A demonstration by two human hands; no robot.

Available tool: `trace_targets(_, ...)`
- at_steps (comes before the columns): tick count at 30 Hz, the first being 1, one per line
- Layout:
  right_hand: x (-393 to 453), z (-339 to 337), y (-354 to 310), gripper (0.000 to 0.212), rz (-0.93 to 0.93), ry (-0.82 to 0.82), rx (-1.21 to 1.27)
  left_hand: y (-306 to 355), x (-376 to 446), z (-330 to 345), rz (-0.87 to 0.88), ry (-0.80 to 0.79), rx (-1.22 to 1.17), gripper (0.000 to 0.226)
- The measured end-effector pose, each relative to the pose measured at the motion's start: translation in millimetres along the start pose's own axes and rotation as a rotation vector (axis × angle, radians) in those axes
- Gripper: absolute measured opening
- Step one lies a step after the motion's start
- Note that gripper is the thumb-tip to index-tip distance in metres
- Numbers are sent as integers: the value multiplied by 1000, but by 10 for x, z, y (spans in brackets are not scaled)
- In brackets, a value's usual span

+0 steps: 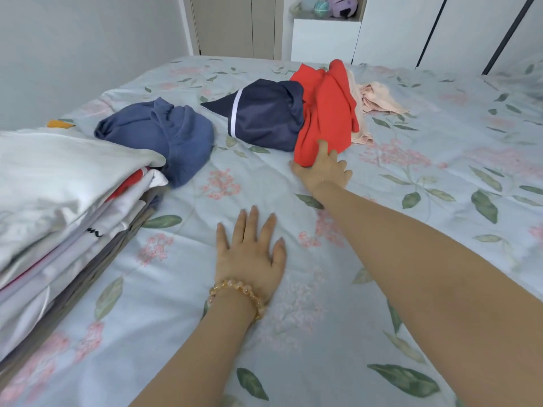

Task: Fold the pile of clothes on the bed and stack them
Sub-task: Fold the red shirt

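Note:
A red garment (pixel 326 113) lies crumpled at the middle of the bed, and my right hand (pixel 321 168) grips its near end. Beside it to the left lies a dark navy garment with a white stripe (pixel 264 116), and further left a blue garment (pixel 164 133). A pale pink garment (pixel 379 98) lies behind the red one. A stack of folded clothes (pixel 58 218), mostly white and grey, stands at the left. My left hand (pixel 249 254), with a bead bracelet at the wrist, rests flat on the bedspread with straight fingers.
The bed has a light blue floral bedspread (pixel 411 177). A grey wall runs along the left side. White wardrobe doors (pixel 411 27) and a shelf with plush toys (pixel 332 7) stand beyond the far edge. A small orange item (pixel 58 123) peeks out behind the stack.

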State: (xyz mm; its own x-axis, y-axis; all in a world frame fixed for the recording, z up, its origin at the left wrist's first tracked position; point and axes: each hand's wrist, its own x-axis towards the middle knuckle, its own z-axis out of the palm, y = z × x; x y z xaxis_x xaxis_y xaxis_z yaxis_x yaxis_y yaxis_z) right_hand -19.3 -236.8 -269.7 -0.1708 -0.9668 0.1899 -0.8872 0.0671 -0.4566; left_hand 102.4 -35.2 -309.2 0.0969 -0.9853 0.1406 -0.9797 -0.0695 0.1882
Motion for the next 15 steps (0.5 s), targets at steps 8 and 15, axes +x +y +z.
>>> trace_targets(8,-95,34,118,22,-178,229,402,-13,47,33,-20,6,7,62)
trace_targets(15,-825,-446,731,26,-342,18,566,-35,73,-22,-18,-29,-49,58)
